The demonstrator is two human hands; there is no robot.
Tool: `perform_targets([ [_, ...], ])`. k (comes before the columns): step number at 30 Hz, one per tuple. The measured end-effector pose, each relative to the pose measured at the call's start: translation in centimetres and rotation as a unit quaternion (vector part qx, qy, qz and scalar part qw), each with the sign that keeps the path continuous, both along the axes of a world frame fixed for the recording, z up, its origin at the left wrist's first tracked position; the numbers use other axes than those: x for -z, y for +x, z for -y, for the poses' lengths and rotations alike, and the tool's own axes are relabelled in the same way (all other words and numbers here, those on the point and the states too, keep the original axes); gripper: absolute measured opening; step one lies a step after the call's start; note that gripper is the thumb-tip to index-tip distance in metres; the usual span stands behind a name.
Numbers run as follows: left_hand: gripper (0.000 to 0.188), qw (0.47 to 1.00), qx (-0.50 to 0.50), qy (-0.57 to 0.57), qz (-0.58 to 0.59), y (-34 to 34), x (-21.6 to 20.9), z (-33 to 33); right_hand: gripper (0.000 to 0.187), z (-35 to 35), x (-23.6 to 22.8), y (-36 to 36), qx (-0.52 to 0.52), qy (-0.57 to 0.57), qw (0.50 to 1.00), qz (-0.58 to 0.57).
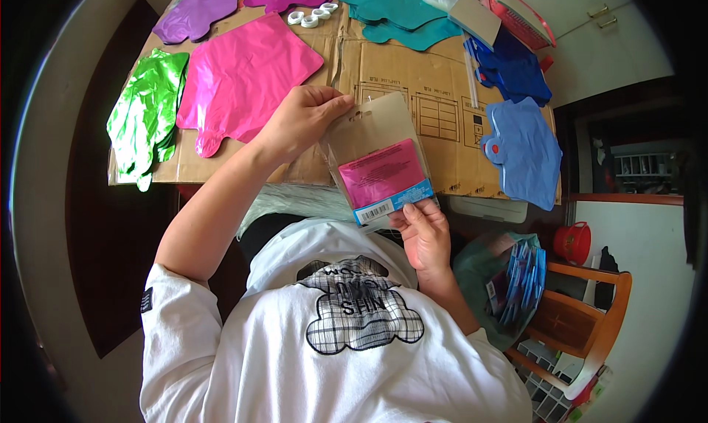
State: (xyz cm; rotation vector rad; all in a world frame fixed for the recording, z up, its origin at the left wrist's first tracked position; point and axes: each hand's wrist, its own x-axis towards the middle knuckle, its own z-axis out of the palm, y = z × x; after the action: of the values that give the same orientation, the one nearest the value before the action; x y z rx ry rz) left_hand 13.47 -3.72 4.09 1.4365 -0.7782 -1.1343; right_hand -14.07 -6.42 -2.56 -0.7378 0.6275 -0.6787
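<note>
My left hand (306,120) pinches the upper left corner of a clear flat packet (376,124), and my right hand (424,235) grips its lower edge. Through the film show a grey-brown card and a folded pink foil piece (380,174). A blue label strip with a barcode runs along the bottom. The packet is tilted, held above the near edge of a cardboard-covered table (383,69). Close beside my left hand lies a large flat pink foil balloon (247,76).
Flat foil balloons lie around: green (147,109), purple (199,14), teal (405,14), dark blue (516,65), light blue (523,150). Small white rolls (310,17) sit at the back, a red basket (520,17) at far right. A bag of blue-edged packets (516,283) stands by a wooden chair (590,327).
</note>
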Motion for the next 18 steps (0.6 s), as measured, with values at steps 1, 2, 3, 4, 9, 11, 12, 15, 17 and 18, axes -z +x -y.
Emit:
perform_targets([
  [1,0.028,1.000,0.001,-0.001,0.019,-0.1,0.1,0.0,0.013,0.0,0.1,0.0,0.006,-0.012,1.000,-0.002],
  [2,0.028,0.999,-0.006,0.003,0.038,-0.2,0.1,0.0,0.013,0.1,0.1,0.0,0.011,-0.023,1.000,-0.004],
  [3,0.028,0.998,-0.012,0.006,0.058,-0.2,0.2,0.0,0.013,0.1,0.1,0.0,0.017,-0.035,0.999,-0.005],
  [4,0.028,0.997,-0.018,0.009,0.078,-0.3,0.3,0.0,0.012,0.1,0.1,0.1,0.023,-0.032,0.999,-0.006],
  [9,0.027,0.997,-0.037,-0.055,-0.051,-0.6,0.9,0.1,0.012,-0.2,0.2,0.4,0.050,-0.027,0.998,-0.009],
  [11,0.029,0.992,-0.021,-0.045,-0.116,-0.3,0.8,-0.1,0.012,-0.2,0.2,0.4,0.052,-0.026,0.998,-0.009],
  [12,0.030,0.988,-0.008,-0.023,-0.150,-0.2,0.3,-0.2,0.012,-0.2,0.2,0.4,0.055,-0.026,0.998,-0.008],
  [15,0.032,0.979,-0.006,-0.027,-0.202,-0.8,-0.3,-0.4,0.011,-0.1,0.0,0.5,0.058,-0.021,0.998,-0.007],
  [17,0.033,0.973,-0.023,-0.051,-0.223,-1.1,-0.6,-0.6,0.010,-0.2,-0.5,0.8,0.051,0.006,0.999,0.008],
  [18,0.034,0.969,-0.032,-0.062,-0.237,-1.3,-0.6,-0.6,0.009,-0.2,-0.7,0.8,0.049,0.018,0.999,0.013],
])
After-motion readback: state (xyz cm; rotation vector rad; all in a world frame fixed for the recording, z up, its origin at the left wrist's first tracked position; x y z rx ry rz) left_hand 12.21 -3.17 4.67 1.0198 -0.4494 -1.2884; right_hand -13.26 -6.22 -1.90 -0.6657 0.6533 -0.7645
